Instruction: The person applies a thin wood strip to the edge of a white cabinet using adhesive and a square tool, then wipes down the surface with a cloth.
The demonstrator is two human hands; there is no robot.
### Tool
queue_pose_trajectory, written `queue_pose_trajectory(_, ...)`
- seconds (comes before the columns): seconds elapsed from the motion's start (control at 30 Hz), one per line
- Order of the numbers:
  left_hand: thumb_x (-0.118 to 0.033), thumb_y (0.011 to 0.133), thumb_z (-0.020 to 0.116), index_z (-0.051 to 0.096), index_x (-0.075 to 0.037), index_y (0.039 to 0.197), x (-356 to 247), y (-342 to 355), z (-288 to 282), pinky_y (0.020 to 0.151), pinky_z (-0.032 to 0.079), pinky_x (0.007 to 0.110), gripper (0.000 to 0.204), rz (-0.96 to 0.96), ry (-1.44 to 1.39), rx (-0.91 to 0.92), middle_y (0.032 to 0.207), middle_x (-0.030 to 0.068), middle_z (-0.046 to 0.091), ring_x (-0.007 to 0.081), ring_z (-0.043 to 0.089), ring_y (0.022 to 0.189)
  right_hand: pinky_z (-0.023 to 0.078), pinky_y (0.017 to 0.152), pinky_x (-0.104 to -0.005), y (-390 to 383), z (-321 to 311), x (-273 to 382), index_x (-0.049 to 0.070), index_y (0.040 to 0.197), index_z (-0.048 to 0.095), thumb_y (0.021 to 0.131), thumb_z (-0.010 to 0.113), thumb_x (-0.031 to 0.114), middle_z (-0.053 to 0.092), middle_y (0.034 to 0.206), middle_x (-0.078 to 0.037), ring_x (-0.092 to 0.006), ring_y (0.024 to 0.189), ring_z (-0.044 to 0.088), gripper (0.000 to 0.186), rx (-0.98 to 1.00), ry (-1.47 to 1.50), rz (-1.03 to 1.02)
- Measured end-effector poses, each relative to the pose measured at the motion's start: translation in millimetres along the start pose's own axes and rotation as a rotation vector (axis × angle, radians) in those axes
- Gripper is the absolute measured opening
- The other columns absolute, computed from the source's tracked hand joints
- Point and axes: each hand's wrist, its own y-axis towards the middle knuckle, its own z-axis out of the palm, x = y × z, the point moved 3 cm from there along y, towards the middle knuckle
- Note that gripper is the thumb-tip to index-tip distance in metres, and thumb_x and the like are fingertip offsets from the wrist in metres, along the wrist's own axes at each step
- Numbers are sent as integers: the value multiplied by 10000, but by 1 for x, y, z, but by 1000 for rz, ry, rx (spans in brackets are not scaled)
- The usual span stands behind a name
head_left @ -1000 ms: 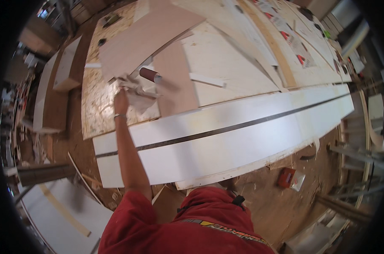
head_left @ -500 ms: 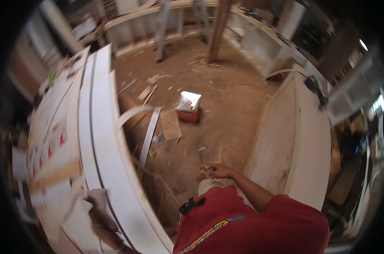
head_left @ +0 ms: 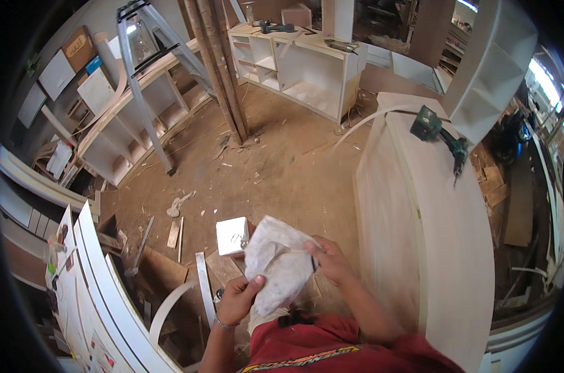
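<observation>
A crumpled white cloth [head_left: 279, 258] with grey smudges hangs spread in front of my waist, held at both sides. My left hand [head_left: 239, 299] grips its lower left edge, the thumb lying on top. At the upper right corner my right hand [head_left: 331, 258] pinches it between thumb and fingers. A small dark thing shows at the cloth's edge below the right fingers; I cannot make out what it is. Just beyond the cloth, a box with a white top [head_left: 232, 236] stands on the floor, partly covered by it.
On my right, a cordless drill [head_left: 442, 138] lies on a long pale wooden cabinet [head_left: 456, 236]. White panels [head_left: 114, 292] rest on the left. Ahead are a stepladder [head_left: 144, 93], a wooden post [head_left: 216, 74] and an open white cabinet [head_left: 307, 81]. Wood offcuts litter the floor.
My left hand has come off the left panels with the cloth, and my right hand has risen from my waist to grip it too. The view has turned right.
</observation>
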Motion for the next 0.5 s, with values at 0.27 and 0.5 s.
queue_pose_trajectory(0.27, -373, 1059, 536, 655, -32, 1038, -118, 318, -3, 837, 439, 268, 363, 94, -106, -104, 907, -36, 607, 84, 542, 878, 467, 965, -321, 233, -53, 45, -12, 1219, 653, 1064, 492, 369, 695, 1082, -105, -198, 1062, 636, 441, -216, -165, -101)
queue_pose_trajectory(0.5, -306, 1078, 503, 624, -26, 1180, -369, 529, 21, 778, 509, 302, 321, 346, -116, -35, 998, 50, 656, 131, 621, 897, 502, 988, -356, 376, -163, 165, -2, 1190, 672, 1039, 558, 288, 688, 1204, -162, -239, 1143, 650, 347, -161, -623, -10)
